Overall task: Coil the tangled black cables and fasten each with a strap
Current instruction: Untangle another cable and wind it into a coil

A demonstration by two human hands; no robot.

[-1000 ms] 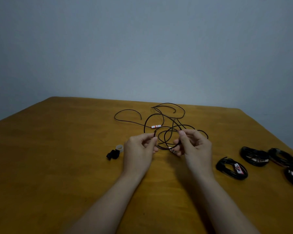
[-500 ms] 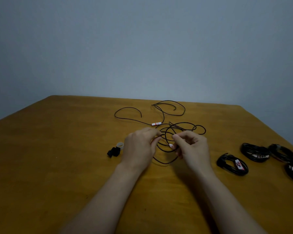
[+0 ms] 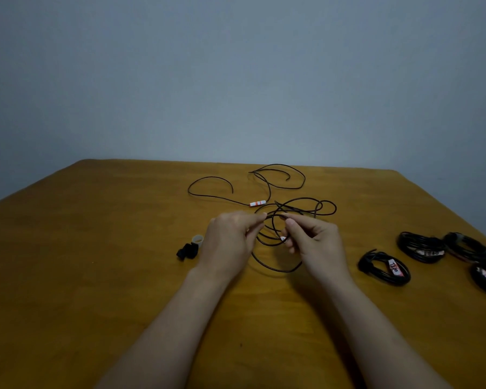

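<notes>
Pinching tangled cable [image 3: 281,271] at bench [image 3: 96,248] centre, left hand [image 3: 230,242] and right hand [image 3: 312,242] both closed on strands | fresh loop now sags nearer than a second ago | coil growing, far tail loose, straps [image 3: 186,249] untouched

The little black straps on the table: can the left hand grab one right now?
Probably yes. The black straps lie just beside the left hand, with nothing between them. But that hand is pinching the loose cable, so it would have to let go first.
</notes>
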